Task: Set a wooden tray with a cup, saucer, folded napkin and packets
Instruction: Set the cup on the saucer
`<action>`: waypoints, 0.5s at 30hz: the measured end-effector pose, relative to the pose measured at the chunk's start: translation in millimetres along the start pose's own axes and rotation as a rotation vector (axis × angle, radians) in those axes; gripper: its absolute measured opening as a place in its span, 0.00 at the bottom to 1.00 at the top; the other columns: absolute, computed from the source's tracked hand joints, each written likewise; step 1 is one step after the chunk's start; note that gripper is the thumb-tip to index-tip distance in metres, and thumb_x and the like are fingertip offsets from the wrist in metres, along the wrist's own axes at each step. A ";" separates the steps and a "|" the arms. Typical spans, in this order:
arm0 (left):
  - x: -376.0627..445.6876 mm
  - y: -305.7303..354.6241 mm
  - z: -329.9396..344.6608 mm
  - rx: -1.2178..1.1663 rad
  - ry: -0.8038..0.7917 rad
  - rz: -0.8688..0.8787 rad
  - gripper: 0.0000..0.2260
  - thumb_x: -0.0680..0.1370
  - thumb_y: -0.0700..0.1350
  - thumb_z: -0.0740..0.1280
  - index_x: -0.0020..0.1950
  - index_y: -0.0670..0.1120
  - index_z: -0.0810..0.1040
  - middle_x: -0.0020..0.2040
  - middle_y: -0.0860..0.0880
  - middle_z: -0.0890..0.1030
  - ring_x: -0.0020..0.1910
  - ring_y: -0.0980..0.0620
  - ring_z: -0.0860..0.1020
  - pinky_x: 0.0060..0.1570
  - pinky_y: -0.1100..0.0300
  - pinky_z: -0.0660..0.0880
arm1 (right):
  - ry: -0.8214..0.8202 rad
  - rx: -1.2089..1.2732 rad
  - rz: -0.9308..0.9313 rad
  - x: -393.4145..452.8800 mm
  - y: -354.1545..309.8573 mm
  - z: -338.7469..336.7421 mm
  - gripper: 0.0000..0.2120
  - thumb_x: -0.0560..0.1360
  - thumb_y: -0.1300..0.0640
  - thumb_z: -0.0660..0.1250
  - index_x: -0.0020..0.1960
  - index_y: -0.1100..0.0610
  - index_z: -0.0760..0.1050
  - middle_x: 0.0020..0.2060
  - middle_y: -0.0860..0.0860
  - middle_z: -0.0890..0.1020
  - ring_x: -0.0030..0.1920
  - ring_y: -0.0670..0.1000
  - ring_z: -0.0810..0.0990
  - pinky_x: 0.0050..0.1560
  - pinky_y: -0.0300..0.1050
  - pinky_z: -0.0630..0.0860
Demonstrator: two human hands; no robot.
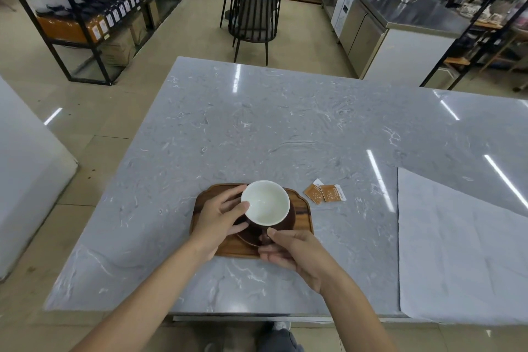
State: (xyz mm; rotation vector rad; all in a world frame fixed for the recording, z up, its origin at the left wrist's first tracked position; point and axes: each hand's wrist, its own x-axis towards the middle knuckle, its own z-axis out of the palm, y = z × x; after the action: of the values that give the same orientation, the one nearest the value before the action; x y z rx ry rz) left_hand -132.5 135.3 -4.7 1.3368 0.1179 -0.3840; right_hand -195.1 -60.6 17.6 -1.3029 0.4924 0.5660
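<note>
Forearms reach in bare from the bottom edge, both hands meeting over the tray [303, 218] near the counter's [257, 128] front edge. The right hand [297, 254] is closest: its thumb and forefinger pinch the cup's handle at the near side, the other fingers curled under. The left hand [220, 218] cups the left side of the cup [265, 203], thumb tip on the rim and fingers spread along the wall. The cup is dark brown outside, white inside, upright and looks empty. It sits over a dark saucer [248, 237], which rests on the tray; whether the cup's base touches the saucer cannot be told, as the hands hide it.

Just right of the tray, on the bare marble, lie two orange packets [324, 193], overlapping at one corner, apart from the tray's edge. Farther right, a pale napkin [457, 251] lies spread flat over the counter's right front corner, unfolded, with creases showing.

Beyond the counter stand a dark chair [254, 23] with a small table, black shelving [85, 8] at left with bottles, and a steel cabinet [385, 26] at right.
</note>
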 end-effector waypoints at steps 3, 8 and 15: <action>0.9 1.6 -2.6 0.062 0.014 0.036 0.18 0.80 0.42 0.70 0.69 0.53 0.79 0.62 0.51 0.84 0.64 0.53 0.80 0.57 0.55 0.82 | 0.075 -0.173 -0.093 -0.4 3.6 -8.7 0.12 0.80 0.48 0.70 0.52 0.55 0.87 0.44 0.57 0.90 0.46 0.55 0.89 0.44 0.40 0.84; 4.0 1.1 -19.8 0.358 0.049 0.203 0.22 0.75 0.46 0.75 0.69 0.52 0.78 0.64 0.60 0.81 0.64 0.65 0.77 0.58 0.70 0.76 | 0.424 -0.416 -0.496 7.7 -1.2 -32.8 0.06 0.78 0.50 0.72 0.49 0.50 0.87 0.42 0.46 0.89 0.45 0.44 0.87 0.49 0.42 0.82; -2.2 -6.6 -16.7 0.471 -0.047 0.173 0.30 0.73 0.53 0.77 0.73 0.57 0.73 0.72 0.59 0.75 0.74 0.60 0.68 0.76 0.50 0.65 | 0.151 -0.509 -0.527 17.9 -10.9 -28.8 0.21 0.82 0.54 0.68 0.74 0.45 0.74 0.65 0.39 0.82 0.66 0.37 0.78 0.66 0.35 0.75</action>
State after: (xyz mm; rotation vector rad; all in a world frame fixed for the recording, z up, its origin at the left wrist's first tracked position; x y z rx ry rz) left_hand -134.5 150.6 -14.2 1.7855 -0.1359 -0.3052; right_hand -175.0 -88.6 8.8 -1.8894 0.1069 0.1478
